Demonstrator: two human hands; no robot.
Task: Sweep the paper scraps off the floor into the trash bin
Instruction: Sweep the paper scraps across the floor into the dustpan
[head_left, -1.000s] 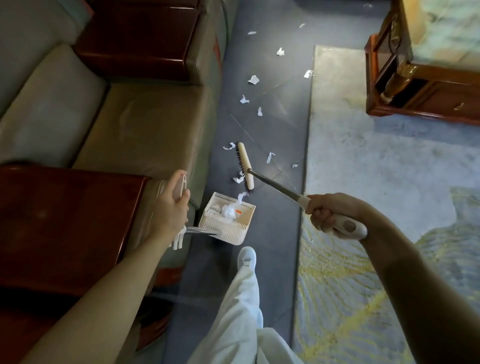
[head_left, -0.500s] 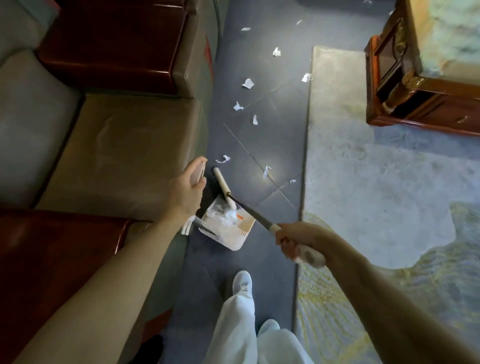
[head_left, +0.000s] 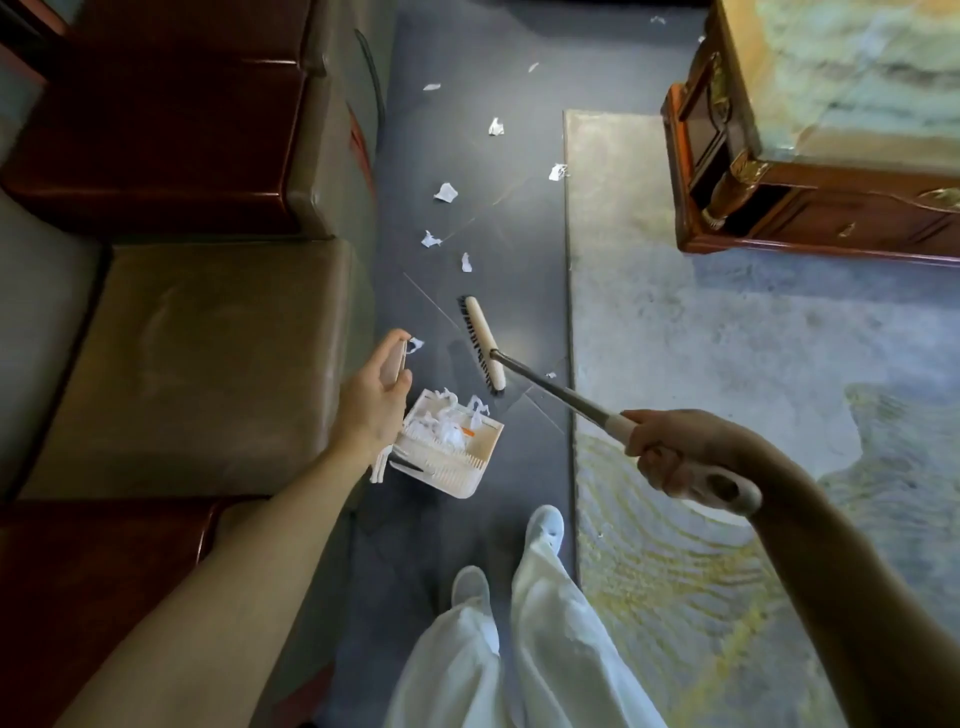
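As the right grip is clasping the cream-headed broom, white paper scraps are lying beyond its head, opposite the cream dustpan the left grip is holding.

hands: 2
broom: 1
dustpan: 1
loose scraps: about 10
shoes: 2
trouser legs: 2
rug: 1
table: 1

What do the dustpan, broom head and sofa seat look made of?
The dustpan looks like matte cream plastic: moulded comb teeth along its edge. The broom head is a pale block, wood or plastic, unclear, with dark stiff bristles. The sofa seat seems tan leather or faux leather: soft sheen, creases.
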